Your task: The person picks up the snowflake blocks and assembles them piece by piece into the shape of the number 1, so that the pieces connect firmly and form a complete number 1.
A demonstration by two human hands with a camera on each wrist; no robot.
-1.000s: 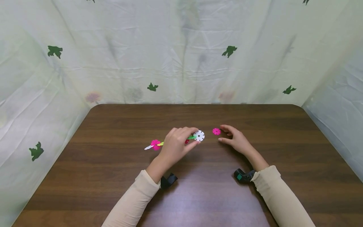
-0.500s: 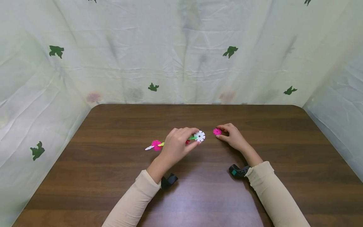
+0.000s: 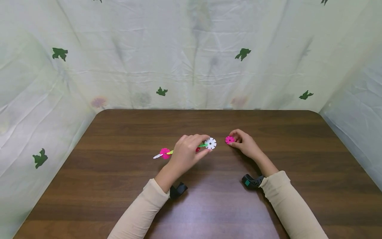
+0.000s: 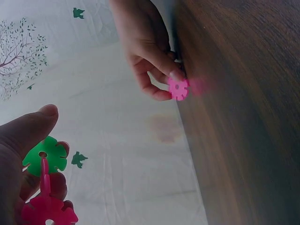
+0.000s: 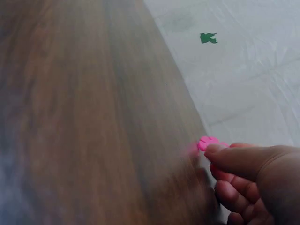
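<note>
In the head view my left hand (image 3: pixel 185 151) grips a chain of interlocking notched discs above the table. A white disc (image 3: pixel 210 143) forms its right end, facing the camera. Past the palm on the left, a pink disc (image 3: pixel 165 153) and a white disc seen edge-on (image 3: pixel 157 156) stick out; the fingers hide the chain's middle. The left wrist view shows a green disc (image 4: pixel 57 155) slotted to pink ones in this hand. My right hand (image 3: pixel 247 145) pinches a loose pink disc (image 3: pixel 229 140) between thumb and fingers, a short gap right of the white disc.
A brown wooden table (image 3: pixel 125 126) lies under both hands, its glossy top reflecting light near the front. Behind it and at the sides hangs a pale curtain (image 3: pixel 191 66) with green bird shapes. Black wrist devices (image 3: pixel 252 182) sit at both cuffs.
My right hand has moved in to the pink disc on the table, closed thumb and fingers on it and tilted it slightly. The left hand and its chain have stayed nearly still.
</note>
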